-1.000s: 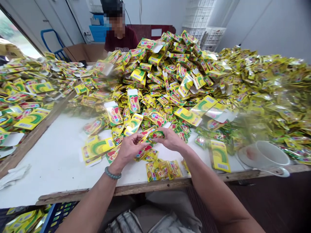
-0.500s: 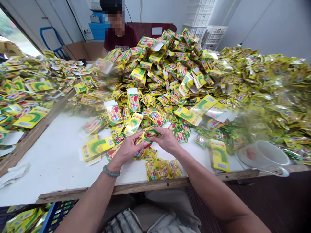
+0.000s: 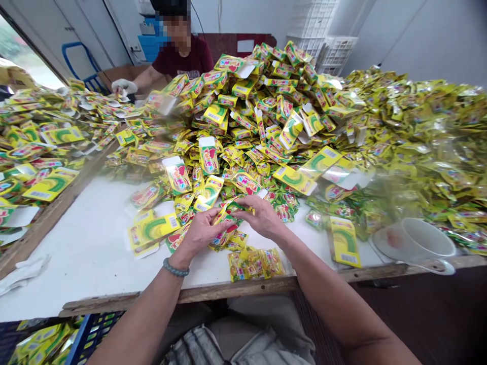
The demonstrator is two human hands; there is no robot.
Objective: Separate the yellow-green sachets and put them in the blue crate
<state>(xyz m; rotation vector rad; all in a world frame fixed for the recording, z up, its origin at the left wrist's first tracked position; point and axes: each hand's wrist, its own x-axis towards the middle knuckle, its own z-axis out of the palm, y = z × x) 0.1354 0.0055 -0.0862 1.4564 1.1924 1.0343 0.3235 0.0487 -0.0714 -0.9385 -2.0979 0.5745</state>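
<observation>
My left hand (image 3: 200, 232), with a beaded bracelet at the wrist, is closed around a small yellow and green cardboard box (image 3: 223, 217). At the box's far right end, the bent fingers of my right hand (image 3: 262, 217) are pinched together; what lies between them is hidden. Just below my hands, several yellow sachets (image 3: 255, 263) lie in a row near the table's front edge. Left of my left hand are flat yellow boxes (image 3: 154, 230). Beyond my fingers lies a printed box with a white flap (image 3: 247, 183), among green sachets (image 3: 285, 203).
A tall heap of boxes (image 3: 243, 91) stands mid-table, with a large sachet pile (image 3: 411, 132) on the right. A white plastic mug (image 3: 426, 243) overhangs the front edge. Across the table a person (image 3: 182, 58) reaches a gloved hand (image 3: 124, 87). A blue crate (image 3: 81, 339) stands below.
My right fingers have shifted slightly at the box end, and the green piece beneath them shows less. The person opposite has extended a gloved hand over the left pile.
</observation>
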